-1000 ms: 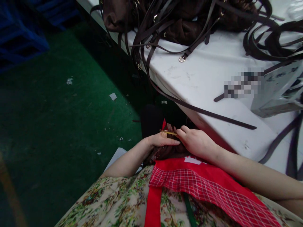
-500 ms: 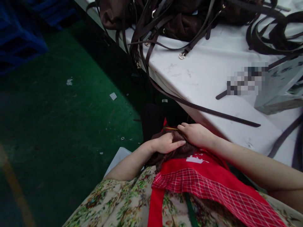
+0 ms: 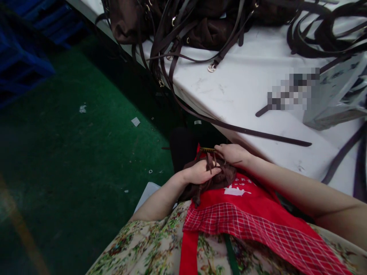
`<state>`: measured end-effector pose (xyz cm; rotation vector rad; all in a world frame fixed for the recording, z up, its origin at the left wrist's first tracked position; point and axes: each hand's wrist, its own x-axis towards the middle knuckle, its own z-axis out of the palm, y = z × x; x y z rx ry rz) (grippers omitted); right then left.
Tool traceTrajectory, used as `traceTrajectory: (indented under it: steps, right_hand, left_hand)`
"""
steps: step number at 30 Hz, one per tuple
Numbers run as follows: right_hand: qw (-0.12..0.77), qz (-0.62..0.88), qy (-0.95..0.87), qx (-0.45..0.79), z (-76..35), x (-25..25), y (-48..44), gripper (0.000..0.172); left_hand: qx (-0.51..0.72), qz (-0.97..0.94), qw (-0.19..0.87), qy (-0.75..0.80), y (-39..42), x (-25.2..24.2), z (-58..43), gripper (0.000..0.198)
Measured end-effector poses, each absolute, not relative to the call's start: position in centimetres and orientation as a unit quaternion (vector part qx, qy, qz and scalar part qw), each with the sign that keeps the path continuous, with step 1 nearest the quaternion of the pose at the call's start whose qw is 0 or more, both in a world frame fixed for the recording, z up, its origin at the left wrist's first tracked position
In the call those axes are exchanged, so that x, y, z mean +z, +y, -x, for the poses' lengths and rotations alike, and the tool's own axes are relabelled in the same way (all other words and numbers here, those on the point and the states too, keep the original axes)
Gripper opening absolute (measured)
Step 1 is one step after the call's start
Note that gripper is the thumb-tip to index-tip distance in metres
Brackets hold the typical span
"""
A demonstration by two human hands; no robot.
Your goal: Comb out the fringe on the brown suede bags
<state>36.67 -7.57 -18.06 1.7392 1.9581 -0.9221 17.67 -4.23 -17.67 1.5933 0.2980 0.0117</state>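
One crumpled, dark-brown soft fabric piece with narrow brown strips lies gathered in a worker's lap, just off the near edge of a white-covered worktable. The left hand grasps the fabric, with strips crossing its fingers. Beside it, nearer the table, the right hand has its fingers curled around one end of a slim yellow-and-black tool; its exact kind cannot be told. Beneath the fabric spreads a bright red apron with a white print. One long, flat, dark-brown strap trails over the table's edge, its tip resting on top. Dark-brown bags with gold-toned buckles crowd the table's far end, near coiled dark straps. Blue slatted pallets stand on the green floor, well apart from the table.
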Motion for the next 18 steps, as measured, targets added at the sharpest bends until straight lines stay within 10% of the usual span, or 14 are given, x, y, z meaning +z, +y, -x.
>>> traceTrajectory:
  steps: [7,13,18]
  right_hand:
    - [0.143,-0.690,0.628,-0.331,-38.2,-19.9,-7.6,0.034]
    - [-0.085,-0.645,0.686,-0.326,-37.6,-12.9,-8.6,0.034]
    - [-0.043,-0.560,0.754,-0.340,-36.6,-10.0,-9.9,0.031]
  left_hand:
    - [-0.022,-0.738,0.666,0.109,-4.3,-16.3,-17.3,0.030]
    - [-0.001,-0.666,0.730,0.154,-4.1,-17.4,-17.0,0.025]
    - [0.000,-0.673,0.718,0.177,-4.3,-17.4,-17.1,0.021]
